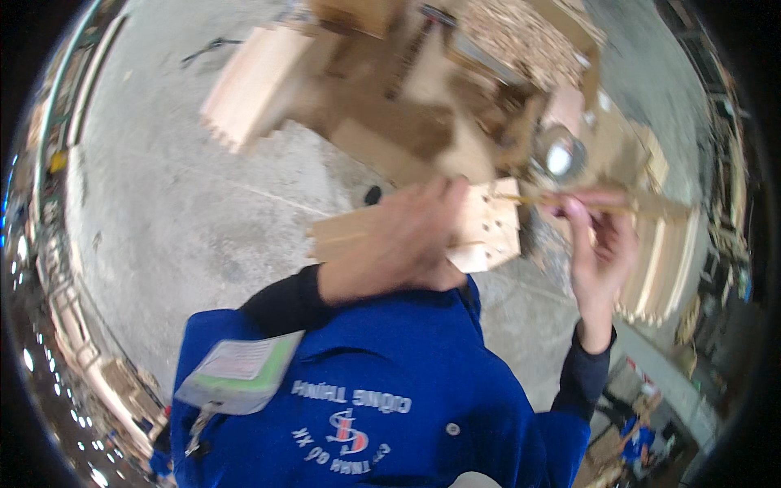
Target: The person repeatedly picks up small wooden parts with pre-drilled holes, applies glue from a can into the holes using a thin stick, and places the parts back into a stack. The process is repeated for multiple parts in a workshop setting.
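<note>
My left hand (399, 236) is wrapped over a pale wooden piece (498, 232) with several small dark holes in its end, held close in front of my body. That piece's other end (338, 234) shows on the far side of my hand. Between the fingers of my right hand (602, 240) is a thin yellowish stick (529, 199), pointing left with its tip at the holed end. Blur hides what kind of tool the stick is, and whether its tip touches the wood.
Beyond my hands lies brown cardboard (382, 150). A roll of tape (560, 154) and a box heaped with small wooden pieces (521, 41) sit there. Stacks of pale boards stand at left (260, 85) and right (659, 252). A dark-headed tool (435, 15) lies at the top.
</note>
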### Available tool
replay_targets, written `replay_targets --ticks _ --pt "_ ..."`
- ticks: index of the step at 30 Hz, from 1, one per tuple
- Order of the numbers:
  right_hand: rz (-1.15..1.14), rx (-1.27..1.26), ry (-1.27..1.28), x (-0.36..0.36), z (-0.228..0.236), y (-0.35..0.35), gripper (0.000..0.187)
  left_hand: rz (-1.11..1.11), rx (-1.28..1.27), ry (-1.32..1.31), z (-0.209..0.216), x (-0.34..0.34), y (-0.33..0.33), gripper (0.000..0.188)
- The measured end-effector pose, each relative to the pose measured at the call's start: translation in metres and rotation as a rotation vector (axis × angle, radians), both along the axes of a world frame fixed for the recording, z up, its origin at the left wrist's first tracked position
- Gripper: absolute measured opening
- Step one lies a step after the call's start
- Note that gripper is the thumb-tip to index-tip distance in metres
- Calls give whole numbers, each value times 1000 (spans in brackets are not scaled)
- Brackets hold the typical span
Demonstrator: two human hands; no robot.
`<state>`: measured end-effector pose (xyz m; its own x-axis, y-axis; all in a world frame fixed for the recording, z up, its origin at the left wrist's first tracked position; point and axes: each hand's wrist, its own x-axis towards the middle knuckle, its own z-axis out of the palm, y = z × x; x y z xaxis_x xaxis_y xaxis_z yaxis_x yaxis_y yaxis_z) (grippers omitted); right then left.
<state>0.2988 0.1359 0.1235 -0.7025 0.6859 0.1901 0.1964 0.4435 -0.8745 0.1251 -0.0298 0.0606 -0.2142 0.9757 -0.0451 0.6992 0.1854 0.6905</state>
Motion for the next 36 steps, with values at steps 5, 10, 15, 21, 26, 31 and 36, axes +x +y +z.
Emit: replay_targets --ticks 5,10,15,21,26,31,36 --pt "-161 -87 91 -2 -4 15 9 168 -182 -115 16 -54 -6 84" --pt "-259 -93 138 -8 -10 20 12 433 -58 -31 2 -159 -40 87" --pt "-351 -50 131 -20 -10 11 15 642 -187 193 5 -304 -52 89" --pt "-430 -35 90 -41 -9 -1 17 597 -416 324 -33 -448 -31 98" --pt "-445 -28 58 -70 -5 -12 17 551 -369 141 -116 -495 -12 109" --pt "-435 -17 45 -91 -7 -14 17 498 -367 102 -130 -500 -22 102" --pt "-382 -49 50 -112 -14 -7 18 545 -210 -48 -181 -521 -88 81"
